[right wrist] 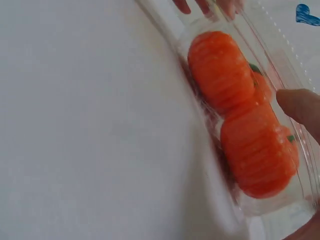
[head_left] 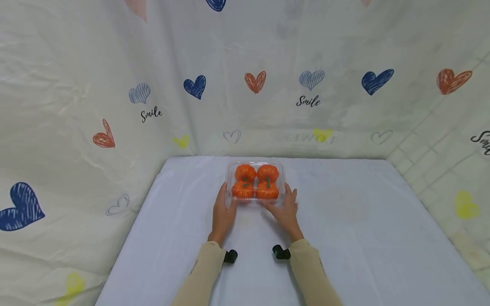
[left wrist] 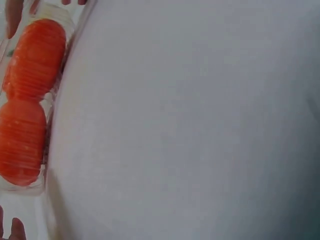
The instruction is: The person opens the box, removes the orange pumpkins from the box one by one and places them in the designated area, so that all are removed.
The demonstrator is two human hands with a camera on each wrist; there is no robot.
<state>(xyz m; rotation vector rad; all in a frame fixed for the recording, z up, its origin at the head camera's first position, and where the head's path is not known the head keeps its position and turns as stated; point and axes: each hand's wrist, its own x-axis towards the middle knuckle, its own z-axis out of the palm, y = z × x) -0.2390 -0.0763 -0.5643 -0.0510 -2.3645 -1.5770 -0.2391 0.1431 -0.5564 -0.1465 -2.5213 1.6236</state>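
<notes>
A clear plastic clamshell box [head_left: 283, 183] sits at the back middle of the table, with several small orange pumpkins [head_left: 243, 190] inside. My left hand [head_left: 223, 216] grips its left side, fingers along the wall and thumb at the front corner. On the opposite side my right hand [head_left: 284, 214] holds it in the same manner. From the right wrist, the right thumb [right wrist: 301, 107] shows over the lid's edge, beside the ribbed pumpkins [right wrist: 222, 70]. The left wrist view catches only part of the box and its pumpkins [left wrist: 22, 142]. Whether the box touches the table cannot be told.
A white cloth covers the table [head_left: 344, 238]. Behind it and along both sides hangs a pale curtain [head_left: 252, 114] printed with hearts and "Smile". Dark wrist devices [head_left: 281, 252] stick out inward from the beige sleeves [head_left: 310, 267].
</notes>
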